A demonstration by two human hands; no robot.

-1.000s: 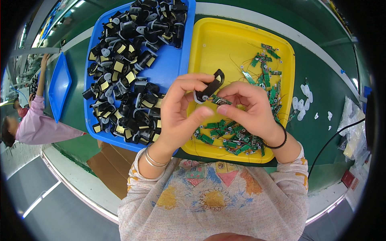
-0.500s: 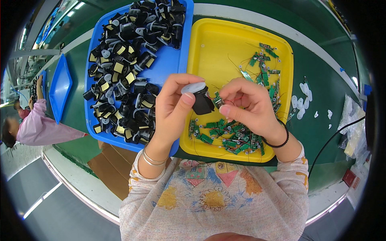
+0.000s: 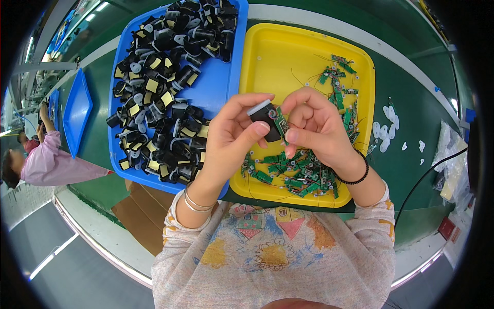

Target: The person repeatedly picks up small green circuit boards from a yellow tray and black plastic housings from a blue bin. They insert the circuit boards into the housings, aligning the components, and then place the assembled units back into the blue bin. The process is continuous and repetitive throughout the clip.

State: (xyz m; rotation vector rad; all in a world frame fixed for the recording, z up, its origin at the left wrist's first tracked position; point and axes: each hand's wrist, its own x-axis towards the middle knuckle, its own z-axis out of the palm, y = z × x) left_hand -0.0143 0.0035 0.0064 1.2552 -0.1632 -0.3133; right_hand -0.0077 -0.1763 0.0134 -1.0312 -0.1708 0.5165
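**Small board meets black housing over the yellow tray**

A worker at a green workbench [image 3: 411, 129] holds a small black plastic housing [image 3: 263, 119] in the left hand [image 3: 231, 141], thumb and fingers closed around it, while the right hand [image 3: 314, 129] pinches a little green circuit board [image 3: 281, 123] against the housing's side. Both hands hover above the near left part of the yellow tray [image 3: 267, 56], just over a loose heap of more green boards with thin wires [image 3: 293, 172] gathered along the tray's near edge; a few others [image 3: 339, 77] lie scattered toward its far right corner. Touching the yellow tray on its left, a blue tray [image 3: 218, 92] is piled with black housings [image 3: 164, 98], many showing pale yellow faces. White oval pieces [image 3: 386, 131] rest on the bench beyond the yellow tray's right edge, and a black cable [image 3: 427, 180] trails off toward the bench's right side. Another person in a pink sleeve [image 3: 51, 165] works at a second blue tray [image 3: 76, 110] far to the left. Seating the board well looks to depend on keeping the housing steady in the left grip, lining the board's edge squarely with the opening, and pressing by its edges so the fine wires are not bent or trapped.
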